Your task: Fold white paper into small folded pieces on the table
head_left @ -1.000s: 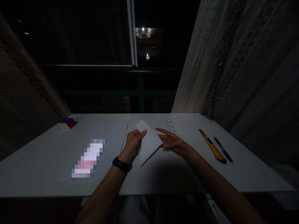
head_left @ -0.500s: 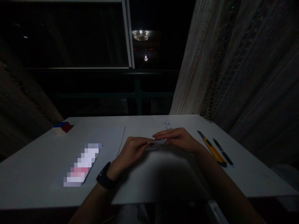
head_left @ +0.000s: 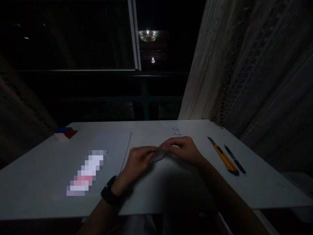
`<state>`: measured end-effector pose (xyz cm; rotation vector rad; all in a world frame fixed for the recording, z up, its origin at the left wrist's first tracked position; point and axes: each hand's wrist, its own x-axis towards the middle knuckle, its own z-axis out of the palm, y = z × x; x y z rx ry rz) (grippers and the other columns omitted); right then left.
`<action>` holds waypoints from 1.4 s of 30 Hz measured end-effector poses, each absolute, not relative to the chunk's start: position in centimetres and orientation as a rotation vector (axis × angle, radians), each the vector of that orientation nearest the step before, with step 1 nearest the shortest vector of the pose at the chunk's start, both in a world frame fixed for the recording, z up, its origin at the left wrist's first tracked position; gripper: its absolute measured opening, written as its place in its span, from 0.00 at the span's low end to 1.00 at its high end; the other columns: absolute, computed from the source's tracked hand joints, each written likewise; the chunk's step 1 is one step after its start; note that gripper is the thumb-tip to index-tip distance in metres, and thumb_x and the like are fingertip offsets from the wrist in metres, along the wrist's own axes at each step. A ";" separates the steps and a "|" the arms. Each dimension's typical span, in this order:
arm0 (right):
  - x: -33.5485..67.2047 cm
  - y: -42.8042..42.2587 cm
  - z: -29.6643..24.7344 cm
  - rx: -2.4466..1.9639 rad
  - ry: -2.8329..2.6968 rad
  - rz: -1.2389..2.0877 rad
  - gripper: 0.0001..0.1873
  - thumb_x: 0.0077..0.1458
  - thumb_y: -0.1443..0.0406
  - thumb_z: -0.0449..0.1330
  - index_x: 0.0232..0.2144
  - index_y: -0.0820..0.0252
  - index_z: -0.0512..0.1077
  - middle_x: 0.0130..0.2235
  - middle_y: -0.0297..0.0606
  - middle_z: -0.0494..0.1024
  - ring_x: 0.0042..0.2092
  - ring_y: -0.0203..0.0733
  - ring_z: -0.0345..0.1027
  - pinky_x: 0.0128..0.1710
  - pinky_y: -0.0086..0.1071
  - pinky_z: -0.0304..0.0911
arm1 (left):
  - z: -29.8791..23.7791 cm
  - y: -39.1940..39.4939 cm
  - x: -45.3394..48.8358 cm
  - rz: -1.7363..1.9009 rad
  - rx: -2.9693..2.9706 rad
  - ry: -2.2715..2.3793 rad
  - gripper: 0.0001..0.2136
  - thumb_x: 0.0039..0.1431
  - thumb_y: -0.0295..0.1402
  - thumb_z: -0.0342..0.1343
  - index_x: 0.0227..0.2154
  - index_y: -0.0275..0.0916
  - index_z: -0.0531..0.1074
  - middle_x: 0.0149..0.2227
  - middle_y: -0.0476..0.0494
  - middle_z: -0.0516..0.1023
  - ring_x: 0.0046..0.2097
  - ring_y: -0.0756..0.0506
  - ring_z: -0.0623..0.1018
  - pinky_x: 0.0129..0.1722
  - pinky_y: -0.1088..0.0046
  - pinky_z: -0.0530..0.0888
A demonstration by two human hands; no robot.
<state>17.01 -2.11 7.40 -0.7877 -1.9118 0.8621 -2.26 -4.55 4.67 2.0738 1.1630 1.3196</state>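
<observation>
Between my two hands is a small piece of white paper (head_left: 157, 157), held just above the white table (head_left: 171, 202). My left hand (head_left: 139, 160), with a dark watch (head_left: 111, 191) on its wrist, pinches the paper's left side. On the other side, the fingers of my right hand (head_left: 183, 148) are closed on the paper and partly cover it. Just beyond the right hand lie small paper pieces (head_left: 176, 131) with dark marks on them. How the held paper is folded is too dark to tell.
Right of my hands lie a yellow utility knife (head_left: 225, 158), blade out, and a dark pen (head_left: 234, 159). A phone (head_left: 86, 173) with a blurred screen rests on white paper sheets (head_left: 117, 147) at left. A colored cube (head_left: 65, 133) sits at the far left. Curtains (head_left: 198, 65) hang behind.
My right hand has moved slightly left, closer to the left hand, and its fingers have curled in on the paper. The paper's lower part now hangs at a tilt.
</observation>
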 end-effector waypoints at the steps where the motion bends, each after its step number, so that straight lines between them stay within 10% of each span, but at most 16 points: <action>1: 16.9 -2.2 7.3 -0.791 -1.901 0.841 0.06 0.47 0.64 0.62 0.29 0.58 0.77 0.30 0.35 0.79 0.34 0.38 0.73 0.37 0.29 0.67 | 4.7 -4.6 -2.2 1.340 2.056 1.162 0.08 0.50 0.29 0.57 0.33 0.44 0.78 0.33 0.47 0.80 0.34 0.46 0.78 0.38 0.73 0.72; 9: 15.6 -2.9 7.2 -0.807 -1.749 0.678 0.04 0.46 0.64 0.62 0.26 0.59 0.77 0.27 0.34 0.79 0.30 0.38 0.73 0.33 0.28 0.67 | 4.6 -4.4 -1.6 1.524 2.025 1.278 0.03 0.44 0.35 0.63 0.23 0.42 0.78 0.22 0.50 0.78 0.23 0.50 0.74 0.27 0.77 0.68; 42: 14.9 -2.2 7.6 -0.622 -1.772 0.680 0.01 0.42 0.67 0.65 0.23 0.59 0.77 0.28 0.38 0.79 0.31 0.40 0.74 0.34 0.31 0.68 | 4.2 -1.8 -2.0 1.482 2.075 1.051 0.09 0.47 0.26 0.59 0.31 0.44 0.78 0.33 0.47 0.80 0.35 0.45 0.79 0.36 0.73 0.74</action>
